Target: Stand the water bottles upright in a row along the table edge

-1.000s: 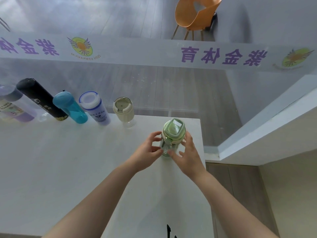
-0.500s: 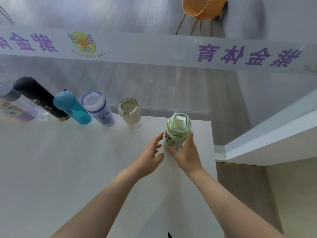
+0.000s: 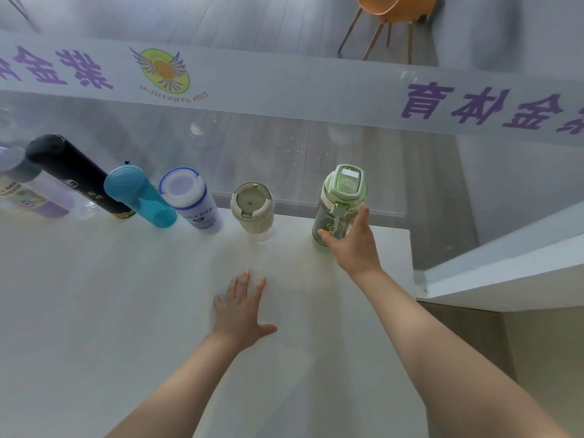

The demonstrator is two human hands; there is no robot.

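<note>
We've got the green bottle point(image 3: 343, 203) upright at the far table point(image 3: 94, 311) edge, right end of the row. Right hand point(image 3: 350, 245) wraps its lower body, thumb on one side and fingers on the other. Left hand point(image 3: 241, 308) lies flat on the table, fingers spread, holding nothing, well back from the row.

Row along the edge, left to right: purple-labelled clear bottle point(image 3: 28, 194), black bottle point(image 3: 72, 175), teal bottle point(image 3: 139, 194), white-capped bottle point(image 3: 191, 199), beige tumbler point(image 3: 252, 210), then the green one. All look upright; the lean is likely wide-angle distortion.

Step in hand, as we read it: seat the green bottle and let go.

- Check the base sits fully flat on the table before releasing. It's near both the far edge and the right corner, so any overhang tips it off.
- The gap to the beige tumbler looks wider than the other gaps. If we want even spacing, slide it left with the base kept down, don't lift.
- Line its base up with the other bases, not the caps.
- Open the fingers straight outward, then pull the hand back low toward us so the sleeve of the palm doesn't clip the flip-lid latch.
- Keep the left hand planted for balance.
</note>
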